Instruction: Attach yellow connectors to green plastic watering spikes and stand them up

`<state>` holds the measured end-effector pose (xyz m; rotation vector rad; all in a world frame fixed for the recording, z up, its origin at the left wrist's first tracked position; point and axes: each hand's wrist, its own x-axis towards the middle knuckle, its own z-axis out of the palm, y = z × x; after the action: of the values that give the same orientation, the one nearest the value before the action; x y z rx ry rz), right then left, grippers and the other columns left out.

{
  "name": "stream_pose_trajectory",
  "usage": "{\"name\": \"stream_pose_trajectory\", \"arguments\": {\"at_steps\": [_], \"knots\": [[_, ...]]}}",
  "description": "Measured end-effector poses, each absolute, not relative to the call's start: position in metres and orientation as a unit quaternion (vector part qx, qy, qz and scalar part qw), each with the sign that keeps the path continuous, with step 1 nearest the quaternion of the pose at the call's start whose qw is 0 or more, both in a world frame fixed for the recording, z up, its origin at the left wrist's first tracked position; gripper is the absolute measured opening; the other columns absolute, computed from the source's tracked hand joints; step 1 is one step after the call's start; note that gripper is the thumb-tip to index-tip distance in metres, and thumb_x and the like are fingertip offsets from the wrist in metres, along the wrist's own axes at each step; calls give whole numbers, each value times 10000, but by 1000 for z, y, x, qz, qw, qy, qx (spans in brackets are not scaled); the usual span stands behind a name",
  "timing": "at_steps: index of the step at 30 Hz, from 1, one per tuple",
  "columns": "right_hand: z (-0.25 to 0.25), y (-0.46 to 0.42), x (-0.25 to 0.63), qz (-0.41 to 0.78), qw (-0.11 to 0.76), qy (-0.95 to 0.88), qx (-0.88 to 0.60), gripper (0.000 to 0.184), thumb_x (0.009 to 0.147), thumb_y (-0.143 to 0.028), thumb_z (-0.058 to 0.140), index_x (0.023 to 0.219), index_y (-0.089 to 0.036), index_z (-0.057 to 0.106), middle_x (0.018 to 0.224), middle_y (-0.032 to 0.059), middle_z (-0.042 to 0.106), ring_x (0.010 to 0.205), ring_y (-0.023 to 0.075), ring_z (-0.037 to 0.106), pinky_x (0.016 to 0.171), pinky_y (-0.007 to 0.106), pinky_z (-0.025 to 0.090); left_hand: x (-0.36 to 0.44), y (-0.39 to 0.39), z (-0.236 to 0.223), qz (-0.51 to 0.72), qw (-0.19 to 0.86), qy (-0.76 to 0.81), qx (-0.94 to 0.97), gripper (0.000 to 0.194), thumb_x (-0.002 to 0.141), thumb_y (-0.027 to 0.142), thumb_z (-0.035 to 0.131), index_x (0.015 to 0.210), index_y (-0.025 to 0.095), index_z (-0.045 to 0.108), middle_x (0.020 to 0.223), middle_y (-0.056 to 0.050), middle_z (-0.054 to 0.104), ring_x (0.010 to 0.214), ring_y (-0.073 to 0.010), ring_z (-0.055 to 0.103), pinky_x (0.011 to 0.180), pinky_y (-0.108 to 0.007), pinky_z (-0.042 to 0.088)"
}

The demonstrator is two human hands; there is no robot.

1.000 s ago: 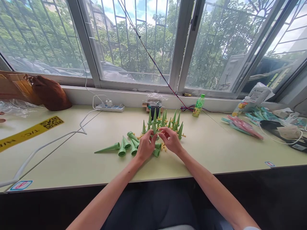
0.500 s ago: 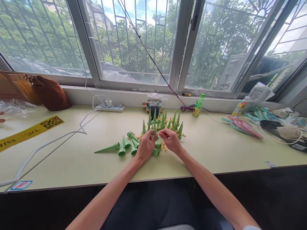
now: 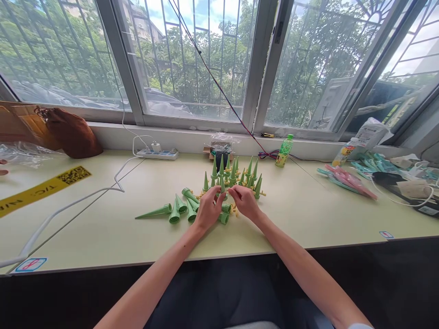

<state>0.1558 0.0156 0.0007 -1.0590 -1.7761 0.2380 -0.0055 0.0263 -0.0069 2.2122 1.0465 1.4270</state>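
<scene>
My left hand (image 3: 207,210) and my right hand (image 3: 245,201) meet over a heap of green plastic cones on the pale table (image 3: 103,228). The left fingers pinch a small upright green cone (image 3: 222,185). The right fingertips are pinched close against it, on a small piece I cannot make out. Several cones (image 3: 236,173) stand upright just beyond my hands, with small yellow parts (image 3: 235,211) scattered among them. Several more cones (image 3: 178,208) lie on their sides to the left, one long cone (image 3: 152,212) pointing left.
A white power strip (image 3: 157,154) and its cable (image 3: 68,208) run across the left. A brown pouch (image 3: 70,132) and yellow tape (image 3: 41,189) lie far left. A green bottle (image 3: 284,151) stands by the sill. Packets and cables (image 3: 377,178) crowd the right.
My right hand has edged slightly left and nearer, closing its fingertips toward the cone held by the left hand. The rest is unchanged.
</scene>
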Motion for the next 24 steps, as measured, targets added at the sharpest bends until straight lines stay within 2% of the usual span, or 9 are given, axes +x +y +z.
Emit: {"name": "stream_pose_trajectory", "arguments": {"at_steps": [5, 18, 24], "knots": [[5, 12, 155, 119, 502, -731, -446, 329, 970, -414, 446, 766, -176, 547, 612, -29, 466, 545, 106, 388, 546, 237, 308, -5, 26, -7, 502, 157, 370, 766, 194, 941, 358, 482, 964, 182, 560, 857, -29, 625, 585, -99, 539, 564, -227, 439], [0, 16, 156, 119, 488, -730, -463, 420, 975, -459, 387, 644, -202, 364, 563, -41, 382, 517, 102, 321, 520, 247, 270, -7, 27, -9, 499, 135, 339, 786, 195, 940, 359, 495, 1017, 197, 572, 907, -30, 611, 605, -98, 523, 562, -224, 441], [0, 16, 156, 115, 492, -722, -472, 438, 971, -481, 386, 635, -200, 372, 553, -42, 380, 512, 101, 312, 511, 248, 262, -7, 26, -6, 499, 133, 340, 786, 195, 939, 359, 497, 1005, 196, 581, 916, -24, 599, 605, -96, 530, 585, -231, 448]]}}
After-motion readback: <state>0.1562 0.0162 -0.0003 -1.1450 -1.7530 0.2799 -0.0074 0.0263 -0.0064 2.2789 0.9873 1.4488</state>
